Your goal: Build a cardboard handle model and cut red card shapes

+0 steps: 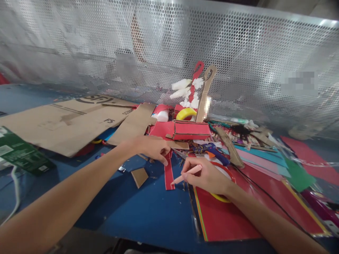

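My right hand (205, 174) grips a pale pink pen (192, 170), its tip on the lower end of a red cardboard strip (169, 174). Light lines show along the strip's edges. My left hand (153, 148) has curled fingers, and a fingertip presses on the strip's upper part, holding it against the blue table (137, 211). Scissors (179, 153) lie partly hidden between my hands. A small brown cardboard piece (140, 177) sits left of the strip. Beyond my hands is a red cardboard box shape (191, 129).
A blue glue gun (215, 154) lies behind my right hand, its cable crossing red paper sheets (227, 218). Large cardboard (66, 123) covers the left side. Yellow tape (186, 113) and upright cardboard cutouts (206, 91) stand before a perforated metal screen (238, 46).
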{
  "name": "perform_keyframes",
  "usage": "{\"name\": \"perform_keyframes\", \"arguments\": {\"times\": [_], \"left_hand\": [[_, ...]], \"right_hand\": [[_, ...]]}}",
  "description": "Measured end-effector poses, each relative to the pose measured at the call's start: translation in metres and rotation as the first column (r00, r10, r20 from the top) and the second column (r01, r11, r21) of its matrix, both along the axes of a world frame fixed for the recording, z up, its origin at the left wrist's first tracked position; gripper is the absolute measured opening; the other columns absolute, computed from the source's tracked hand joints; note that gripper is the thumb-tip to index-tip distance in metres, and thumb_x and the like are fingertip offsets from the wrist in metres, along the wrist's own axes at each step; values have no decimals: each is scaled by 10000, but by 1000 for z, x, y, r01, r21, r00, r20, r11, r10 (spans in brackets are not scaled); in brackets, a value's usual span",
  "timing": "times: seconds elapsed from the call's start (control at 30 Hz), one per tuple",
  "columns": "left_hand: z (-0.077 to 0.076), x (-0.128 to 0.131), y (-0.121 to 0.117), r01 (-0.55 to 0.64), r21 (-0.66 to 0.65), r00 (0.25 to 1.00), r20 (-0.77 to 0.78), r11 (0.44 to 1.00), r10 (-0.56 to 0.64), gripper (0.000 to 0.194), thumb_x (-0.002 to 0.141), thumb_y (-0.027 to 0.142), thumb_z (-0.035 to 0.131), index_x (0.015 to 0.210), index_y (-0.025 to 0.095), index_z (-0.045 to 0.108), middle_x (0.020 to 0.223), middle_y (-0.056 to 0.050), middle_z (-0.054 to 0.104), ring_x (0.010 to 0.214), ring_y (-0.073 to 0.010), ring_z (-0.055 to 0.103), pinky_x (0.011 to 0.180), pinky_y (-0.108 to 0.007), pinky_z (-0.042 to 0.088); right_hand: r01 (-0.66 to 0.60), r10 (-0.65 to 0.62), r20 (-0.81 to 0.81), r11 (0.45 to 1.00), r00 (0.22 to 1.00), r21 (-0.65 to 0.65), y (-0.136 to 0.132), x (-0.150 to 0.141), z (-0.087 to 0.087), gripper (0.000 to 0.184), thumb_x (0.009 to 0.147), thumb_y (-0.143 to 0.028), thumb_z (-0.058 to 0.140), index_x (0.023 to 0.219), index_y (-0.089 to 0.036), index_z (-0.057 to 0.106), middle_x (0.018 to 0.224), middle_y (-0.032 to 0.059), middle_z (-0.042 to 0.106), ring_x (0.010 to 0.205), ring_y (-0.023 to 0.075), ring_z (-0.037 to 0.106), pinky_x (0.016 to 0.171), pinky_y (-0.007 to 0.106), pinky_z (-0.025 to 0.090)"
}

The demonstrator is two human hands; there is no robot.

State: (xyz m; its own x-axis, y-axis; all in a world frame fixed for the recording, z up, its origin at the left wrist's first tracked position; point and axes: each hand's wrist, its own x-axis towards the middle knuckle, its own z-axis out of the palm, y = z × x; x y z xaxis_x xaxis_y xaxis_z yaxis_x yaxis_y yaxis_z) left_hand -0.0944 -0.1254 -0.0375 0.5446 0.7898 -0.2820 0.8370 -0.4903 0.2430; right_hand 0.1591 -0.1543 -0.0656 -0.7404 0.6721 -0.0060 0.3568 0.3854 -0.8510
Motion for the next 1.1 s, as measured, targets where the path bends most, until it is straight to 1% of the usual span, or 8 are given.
{"name": "perform_keyframes", "arguments": {"times": [0.2,0.3,0.4,0.57,0.73,0.9,1.03,1.1], "left_hand": [[-2,-1,2,6,0,1000,5,1000,-6,301,781,492,726,753,221,597,668,29,642,536,-128,516,490,-265,262],[-1,0,1,-10,-9,1000,2,1000,10,294,781,483,722,746,219,598,683,23,658,542,-129,524,500,-263,271],[3,2,-1,-10,-20,1000,2,1000,10,279,778,457,730,737,216,597,669,28,648,527,-122,513,498,-263,270],[5,3,-1,-10,-26,1000,-6,1000,10,277,772,443,747,716,212,606,670,26,648,541,-123,504,514,-262,279],[3,2,-1,-12,-15,1000,-9,1000,11,271,775,447,740,733,217,602,685,27,650,562,-131,516,509,-260,275],[5,3,-1,-21,-17,1000,-2,1000,21,272,767,454,747,734,218,614,685,25,652,565,-134,524,512,-261,277],[5,4,-2,-28,-13,1000,-4,1000,28,268,758,444,759,732,219,616,685,22,654,568,-138,528,517,-260,284],[4,4,-2,-31,-17,999,-6,999,31,265,762,445,753,730,218,620,687,20,658,570,-138,530,522,-259,288]], "right_hand": [[-31,31,12,1000,999,2,0,2,-1,35,800,-189,630,767,-192,621,649,-29,620,571,108,504,505,208,337],[9,-8,-32,1000,999,16,1,1,-2,30,798,-168,619,781,-194,619,651,-34,603,585,108,515,513,204,346],[35,-35,-49,999,998,-3,1,0,-4,38,803,-161,607,807,-197,618,638,-41,588,566,106,521,504,203,347],[-8,7,-33,999,999,-39,1,0,-5,25,798,-168,619,799,-192,625,623,-37,601,569,110,515,489,201,330],[32,-32,-46,999,998,-13,1,0,-3,36,809,-167,602,820,-193,625,647,-36,588,554,103,506,496,201,343],[10,-10,-28,1000,1000,-19,1,0,-3,22,799,-181,622,778,-188,621,630,-36,579,560,103,487,494,201,323],[58,-60,-59,998,996,-39,1,-1,-4,33,813,-171,596,813,-201,608,599,-56,540,549,106,508,497,205,322],[59,-61,-54,998,997,-35,1,-1,-4,42,811,-164,595,814,-202,611,596,-56,540,542,105,502,494,207,318]]}}
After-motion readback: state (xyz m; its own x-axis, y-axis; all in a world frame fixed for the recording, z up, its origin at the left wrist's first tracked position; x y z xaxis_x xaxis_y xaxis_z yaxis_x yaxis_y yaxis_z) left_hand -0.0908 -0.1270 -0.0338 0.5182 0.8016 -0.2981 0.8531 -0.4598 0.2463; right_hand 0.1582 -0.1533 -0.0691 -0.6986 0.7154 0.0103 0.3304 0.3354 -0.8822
